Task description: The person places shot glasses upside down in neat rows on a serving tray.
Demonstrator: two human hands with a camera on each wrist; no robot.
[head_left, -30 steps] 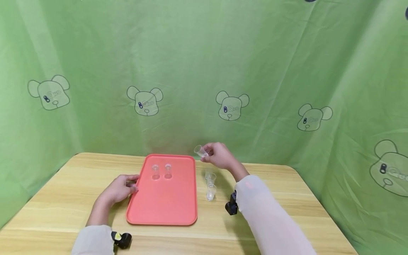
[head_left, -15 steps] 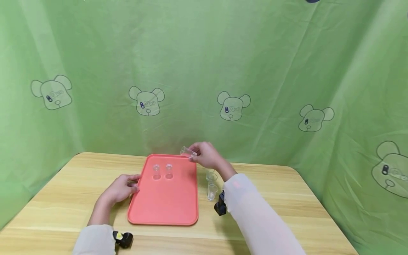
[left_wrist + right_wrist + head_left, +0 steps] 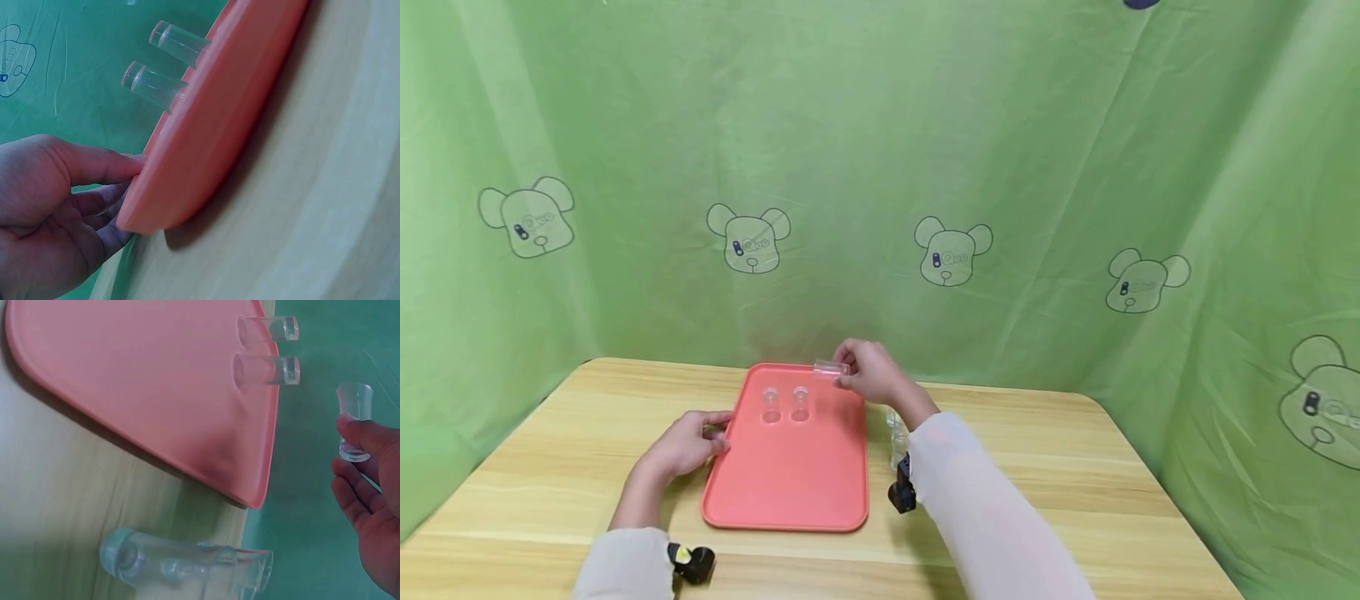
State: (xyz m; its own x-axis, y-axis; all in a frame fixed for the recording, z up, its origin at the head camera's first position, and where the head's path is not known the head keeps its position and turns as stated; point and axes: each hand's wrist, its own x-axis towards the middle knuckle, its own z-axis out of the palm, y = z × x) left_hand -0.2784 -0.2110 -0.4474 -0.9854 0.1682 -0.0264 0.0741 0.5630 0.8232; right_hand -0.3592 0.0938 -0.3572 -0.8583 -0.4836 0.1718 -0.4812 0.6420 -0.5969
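My right hand [image 3: 871, 371] pinches a small clear shot glass [image 3: 828, 368] near its thick base, between thumb and fingers. The glass lies sideways above the far edge of the red tray [image 3: 786, 479], its mouth pointing left. My left hand [image 3: 685, 446] holds the tray's left edge; in the left wrist view, fingertips sit right at the tray's rim [image 3: 187, 156]. Two more shot glasses stand upside down side by side near the tray's far end, a left glass [image 3: 771, 407] and a right glass [image 3: 801, 404].
Several clear glasses [image 3: 181, 559] stand in a row on the wooden table [image 3: 1000, 475], just right of the tray and partly hidden by my right forearm. A green curtain [image 3: 850, 167] with bear-head drawings rises behind the table.
My right hand has carried the shot glass left, from beside the tray to over its far edge, tipping it until it lies level. My left hand stays at the tray's edge.
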